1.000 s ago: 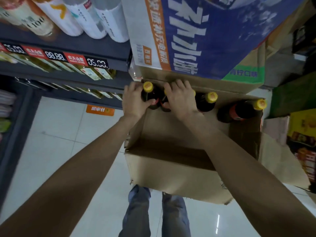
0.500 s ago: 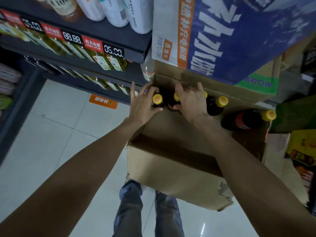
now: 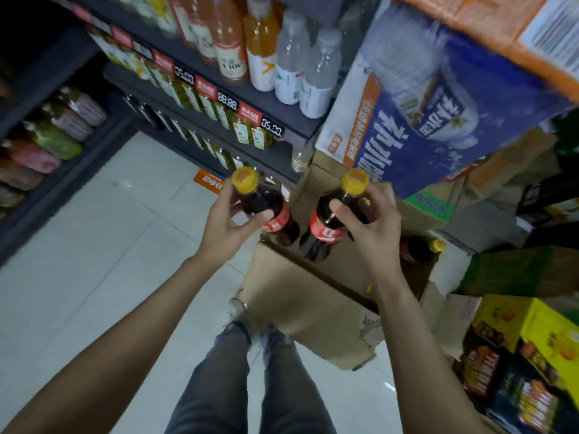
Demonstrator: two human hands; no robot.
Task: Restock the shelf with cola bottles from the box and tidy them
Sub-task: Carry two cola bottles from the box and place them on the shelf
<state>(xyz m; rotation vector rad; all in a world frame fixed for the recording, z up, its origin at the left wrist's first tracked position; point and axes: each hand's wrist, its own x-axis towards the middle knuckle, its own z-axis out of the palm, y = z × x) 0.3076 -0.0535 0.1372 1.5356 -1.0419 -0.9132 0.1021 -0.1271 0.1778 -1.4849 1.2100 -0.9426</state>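
With the left hand and right hand each curled round a cola bottle neck just above the box, keep both fingers firm under the caps while carrying them upright toward the shelf.

Black digital price tag on the dark shelf edge: "05.00"
Second black digital price tag further left: "88.88"
Pale-labelled orange drink bottle on the shelf: "C100"

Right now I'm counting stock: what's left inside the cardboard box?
One cola bottle with a yellow cap shows in the cardboard box. The right hand and box walls hide the rest.
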